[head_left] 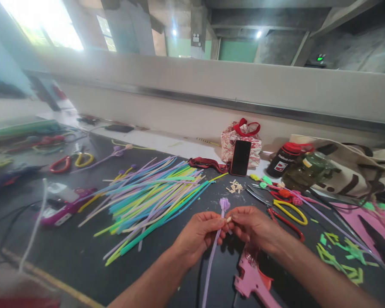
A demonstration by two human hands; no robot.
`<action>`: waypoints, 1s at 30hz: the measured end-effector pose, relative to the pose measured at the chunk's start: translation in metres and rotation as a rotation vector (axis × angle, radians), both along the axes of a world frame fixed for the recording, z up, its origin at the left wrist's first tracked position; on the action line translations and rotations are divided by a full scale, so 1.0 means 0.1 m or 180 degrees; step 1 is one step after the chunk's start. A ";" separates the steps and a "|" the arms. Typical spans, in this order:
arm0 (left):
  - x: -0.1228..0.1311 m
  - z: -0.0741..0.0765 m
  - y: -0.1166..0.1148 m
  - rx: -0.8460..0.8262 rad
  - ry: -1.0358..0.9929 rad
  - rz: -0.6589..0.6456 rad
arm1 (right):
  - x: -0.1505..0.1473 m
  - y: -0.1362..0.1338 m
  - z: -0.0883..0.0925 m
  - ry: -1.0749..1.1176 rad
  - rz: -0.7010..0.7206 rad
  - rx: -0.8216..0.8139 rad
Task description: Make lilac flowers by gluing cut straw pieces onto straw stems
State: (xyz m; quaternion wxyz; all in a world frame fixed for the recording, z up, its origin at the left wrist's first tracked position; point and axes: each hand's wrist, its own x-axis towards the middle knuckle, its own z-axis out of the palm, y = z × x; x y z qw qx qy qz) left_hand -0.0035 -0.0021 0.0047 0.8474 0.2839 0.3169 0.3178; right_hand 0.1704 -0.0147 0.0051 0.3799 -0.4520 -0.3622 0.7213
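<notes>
The left hand [195,233] is pinching a purple stem [211,265] over the counter [80,256], toward its near edge; the right hand [255,226] is gripping a pale bit [229,219] beside it. Being tiny, the bit is probably risking a slip; lying close, the gun [252,278] is probably risking a knock.

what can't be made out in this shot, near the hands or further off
All in the head view:
- Pale piece: partly covered by the right hand's fingers.
- Purple pipe cleaner: lower end cut off by the bottom edge.
- Pink glue gun: front hidden under the right hand, handle cut by the bottom edge.
- Dark blue object, far left: too blurred to identify.
</notes>
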 end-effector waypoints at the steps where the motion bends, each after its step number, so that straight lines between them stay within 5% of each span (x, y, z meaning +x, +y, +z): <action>1: 0.00 0.00 0.00 0.0009 0.0009 -0.0008 | 0.00 0.00 0.01 -0.0015 -0.0009 0.0009; 14: 0.02 -0.02 0.00 -0.0023 0.0243 -0.0020 | 0.11 -0.06 0.23 -0.0865 0.0203 0.0481; 22: 0.03 -0.04 0.00 0.0154 0.0485 -0.0250 | 0.23 -0.10 0.69 -0.2526 0.0839 0.2343; 30: 0.05 0.01 -0.03 0.0217 0.0441 -0.0097 | 0.16 -0.16 0.59 -0.2494 0.0743 0.2123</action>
